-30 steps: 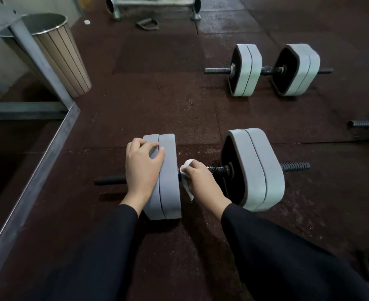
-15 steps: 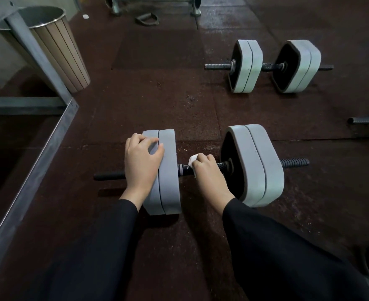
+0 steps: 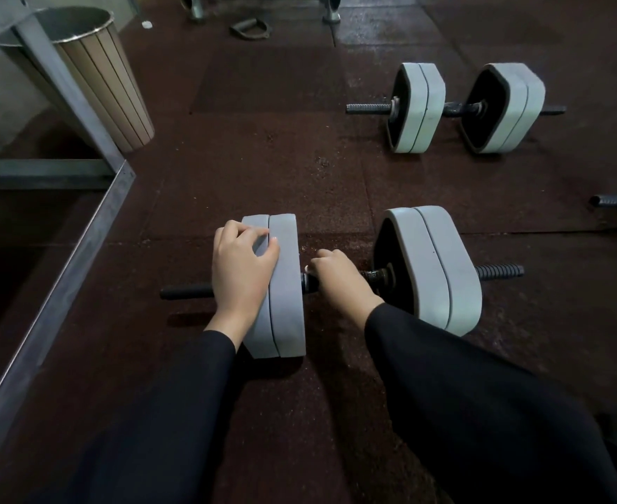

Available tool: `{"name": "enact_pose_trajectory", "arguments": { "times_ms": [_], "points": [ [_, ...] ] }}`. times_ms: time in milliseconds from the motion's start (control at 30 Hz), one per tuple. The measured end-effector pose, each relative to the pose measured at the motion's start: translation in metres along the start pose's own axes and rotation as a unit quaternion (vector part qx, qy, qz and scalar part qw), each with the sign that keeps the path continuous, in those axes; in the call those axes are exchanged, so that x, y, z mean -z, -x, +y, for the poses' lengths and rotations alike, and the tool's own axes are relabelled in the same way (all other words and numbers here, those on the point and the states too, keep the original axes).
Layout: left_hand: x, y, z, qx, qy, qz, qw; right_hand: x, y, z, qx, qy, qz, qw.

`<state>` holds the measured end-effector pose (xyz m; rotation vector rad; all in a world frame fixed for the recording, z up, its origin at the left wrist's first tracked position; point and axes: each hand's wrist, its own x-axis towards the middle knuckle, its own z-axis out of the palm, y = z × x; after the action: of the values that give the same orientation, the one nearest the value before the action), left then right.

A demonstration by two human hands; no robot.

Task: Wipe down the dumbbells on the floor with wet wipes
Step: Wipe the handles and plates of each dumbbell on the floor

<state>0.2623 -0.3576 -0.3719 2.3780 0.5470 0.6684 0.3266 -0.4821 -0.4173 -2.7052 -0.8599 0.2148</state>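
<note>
On the speckled rubber floor (image 3: 263,169), the left hand (image 3: 243,276) is lying on the near dumbbell's (image 3: 428,274) smooth grey plates, fingers curled over them; the right hand (image 3: 339,278) is clamping a white wipe (image 3: 307,269) around the threaded bar. Farther off, a second dumbbell (image 3: 463,109) is lying near a slatted bin (image 3: 96,74).

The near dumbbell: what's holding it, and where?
The left hand holds the left grey weights of the near dumbbell; the right hand grips its bar between the weights, over a barely visible wipe.
</note>
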Motion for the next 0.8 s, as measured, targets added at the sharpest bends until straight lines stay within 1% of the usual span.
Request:
{"name": "enact_pose_trajectory", "arguments": {
  "times_ms": [33, 167, 267, 333, 467, 567, 700, 800],
  "points": [
    [0.000, 0.000, 0.000, 0.000, -0.001, 0.001, 1.000, -0.002, 0.002, -0.003, 0.013, -0.004, 0.008, 1.000],
    [0.000, 0.000, 0.000, -0.003, 0.003, 0.002, 1.000, -0.016, 0.027, -0.001, 0.030, -0.077, 0.110, 0.990],
    [0.000, 0.001, 0.000, -0.003, 0.003, 0.002, 1.000, -0.037, 0.044, -0.003, 0.036, -0.039, 0.165, 0.985],
    [0.000, 0.001, 0.000, -0.005, 0.002, 0.003, 1.000, -0.052, 0.050, 0.001, 0.046, -0.011, 0.168, 0.985],
    [0.000, 0.000, -0.001, -0.006, 0.003, 0.005, 1.000, -0.059, 0.054, 0.008, 0.050, -0.022, 0.140, 0.989],
    [-0.001, 0.000, 0.000, -0.009, 0.004, 0.004, 1.000, -0.047, 0.046, 0.000, 0.058, -0.011, 0.170, 0.984],
    [0.000, 0.000, -0.001, -0.006, 0.003, 0.002, 1.000, -0.040, 0.045, -0.003, 0.032, -0.029, 0.175, 0.984],
    [0.000, 0.000, 0.000, -0.007, 0.005, 0.002, 1.000, -0.038, 0.052, 0.009, -0.001, -0.039, 0.198, 0.979]
  ]
}}
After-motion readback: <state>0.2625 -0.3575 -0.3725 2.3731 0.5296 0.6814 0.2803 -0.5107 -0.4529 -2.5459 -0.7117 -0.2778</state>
